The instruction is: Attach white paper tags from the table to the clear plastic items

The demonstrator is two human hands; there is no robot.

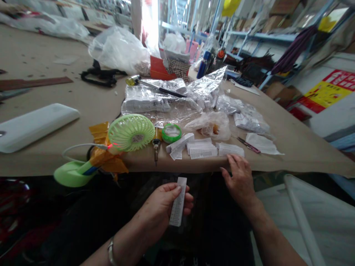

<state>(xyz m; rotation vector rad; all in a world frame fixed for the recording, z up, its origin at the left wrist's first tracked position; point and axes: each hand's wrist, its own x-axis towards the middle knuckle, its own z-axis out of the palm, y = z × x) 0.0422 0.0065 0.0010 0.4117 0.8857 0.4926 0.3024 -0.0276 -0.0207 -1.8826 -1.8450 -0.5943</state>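
My left hand is closed on a narrow white printed label, held upright below the table edge with the thumb on its face. At the table's front edge, my right hand has its fingers spread, the fingertips touching the near side of a printed label stack. To the left of that lie a second, fanned stack of labels and a few folded white strips. A pair of thread snips rests to the right, beside a scrap of white paper.
A green fan taped with orange tape stands at the front edge, near a round green container and a pointed tool. Behind are plastic-wrapped label bundles with a hammer on top. A white case lies left.
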